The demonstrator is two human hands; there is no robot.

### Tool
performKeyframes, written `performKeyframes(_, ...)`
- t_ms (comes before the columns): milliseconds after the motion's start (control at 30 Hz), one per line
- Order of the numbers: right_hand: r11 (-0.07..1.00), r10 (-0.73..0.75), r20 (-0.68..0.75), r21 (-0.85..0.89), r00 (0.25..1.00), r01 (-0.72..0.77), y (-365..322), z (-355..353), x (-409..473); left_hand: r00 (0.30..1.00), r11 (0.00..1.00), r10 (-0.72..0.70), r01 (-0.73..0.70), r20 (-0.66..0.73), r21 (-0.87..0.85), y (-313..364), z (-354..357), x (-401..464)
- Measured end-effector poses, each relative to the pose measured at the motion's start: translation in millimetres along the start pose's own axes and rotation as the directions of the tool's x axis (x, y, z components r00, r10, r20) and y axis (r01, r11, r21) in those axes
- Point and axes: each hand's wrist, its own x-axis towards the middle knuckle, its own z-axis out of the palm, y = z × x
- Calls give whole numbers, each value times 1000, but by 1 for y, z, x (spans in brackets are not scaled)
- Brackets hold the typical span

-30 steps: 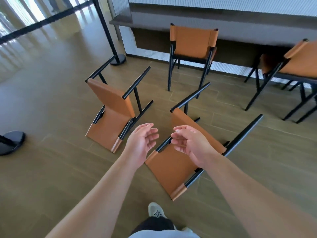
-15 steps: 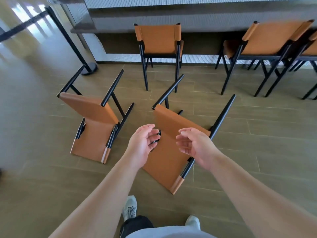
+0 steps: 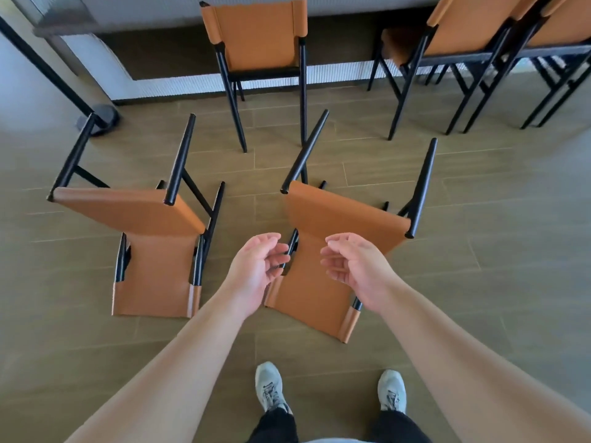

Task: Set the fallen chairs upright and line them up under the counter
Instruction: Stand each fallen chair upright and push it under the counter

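Two fallen chairs lie ahead; my left hand (image 3: 256, 266) and right hand (image 3: 355, 266), loosely curled and empty, hover over the right fallen chair (image 3: 323, 251), which I judge rigid, moderately heavy, best gripped by its black backrest rails.

— What colour are the fallen chairs?
— Both the left fallen chair (image 3: 153, 251) and the right fallen chair (image 3: 323, 266) have tan-orange seats and backs on black frames, same as the upright chair (image 3: 259, 36).
— And the floor (image 3: 511, 251)?
— Olive-brown wood-look planks with pale seams. The shoes (image 3: 270, 388) are light grey; the trousers (image 3: 278, 426) black.
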Motion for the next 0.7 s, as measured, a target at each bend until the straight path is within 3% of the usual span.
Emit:
performKeyframes(267, 990, 72, -90, -118, 993, -82, 46, -7, 37, 999, 957, -50, 41, 22, 287, -26, -14, 63)
performKeyframes(400, 977, 91, -107, -185, 990, -110, 77, -31, 79, 996, 949, -89, 79, 19, 305, -59, -6, 101)
performKeyframes(533, 963, 117, -114, -230, 987, -140, 124, -56, 130, 992, 946, -125, 125, -19, 298, -109, -3, 146)
performKeyframes(700, 925, 156, -108, -332, 982, -183, 219, -90, 198, 989, 893, -145, 142, -26, 428, -204, -14, 215)
